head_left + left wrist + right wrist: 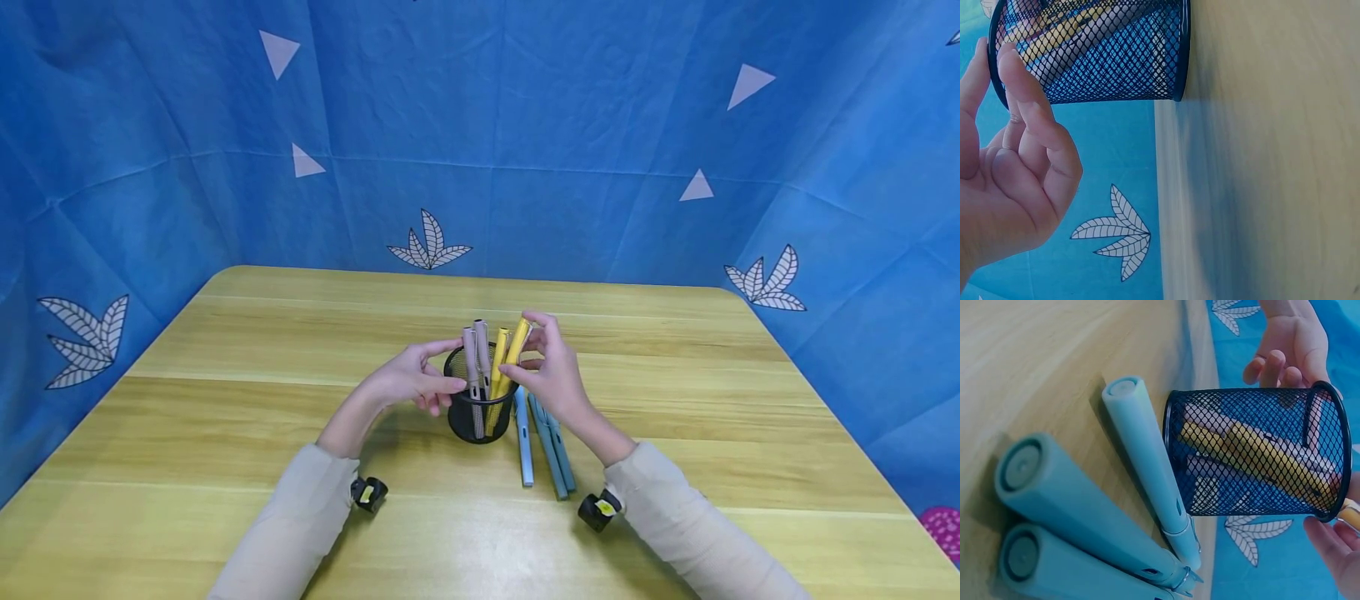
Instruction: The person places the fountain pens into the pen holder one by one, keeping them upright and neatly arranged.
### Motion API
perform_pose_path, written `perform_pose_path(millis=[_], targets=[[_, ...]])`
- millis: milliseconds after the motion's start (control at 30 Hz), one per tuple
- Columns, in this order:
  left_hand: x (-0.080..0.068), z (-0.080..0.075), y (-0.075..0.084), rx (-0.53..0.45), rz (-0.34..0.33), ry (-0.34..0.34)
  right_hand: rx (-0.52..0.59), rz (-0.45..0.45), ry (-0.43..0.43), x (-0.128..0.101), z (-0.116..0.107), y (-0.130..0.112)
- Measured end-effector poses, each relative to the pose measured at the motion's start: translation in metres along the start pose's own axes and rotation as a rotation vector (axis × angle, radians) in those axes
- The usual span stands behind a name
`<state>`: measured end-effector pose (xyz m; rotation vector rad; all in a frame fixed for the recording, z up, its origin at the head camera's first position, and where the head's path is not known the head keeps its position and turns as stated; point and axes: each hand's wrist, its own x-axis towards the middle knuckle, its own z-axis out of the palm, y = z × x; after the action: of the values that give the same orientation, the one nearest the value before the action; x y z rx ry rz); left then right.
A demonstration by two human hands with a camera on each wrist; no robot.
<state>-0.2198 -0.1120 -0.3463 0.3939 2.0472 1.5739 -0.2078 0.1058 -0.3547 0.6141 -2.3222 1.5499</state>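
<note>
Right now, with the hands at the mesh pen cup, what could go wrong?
1. The right hand pinches a yellow pen at its top while the pen leans in the black mesh cup; a sideways pull could tip the cup, since the left hand seems only to touch its rim lightly.
2. Three light blue pens lie loose on the table right beside the cup, under the right wrist; a sleeve could perhaps roll them away.

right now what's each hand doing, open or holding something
Left hand: open, fingertips touching the black wire-mesh pen cup.
Right hand: pinching a yellow plastic pen standing in the cup.
</note>
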Motion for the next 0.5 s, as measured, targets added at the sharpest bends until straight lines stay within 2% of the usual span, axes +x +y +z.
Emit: perform_pose_path(millis=[500], targets=[[-0.0012,0.0000,0.0000,-0.020,0.004,0.002,0.034,0.030,-0.058,-0.0046,0.0019,-0.0027]])
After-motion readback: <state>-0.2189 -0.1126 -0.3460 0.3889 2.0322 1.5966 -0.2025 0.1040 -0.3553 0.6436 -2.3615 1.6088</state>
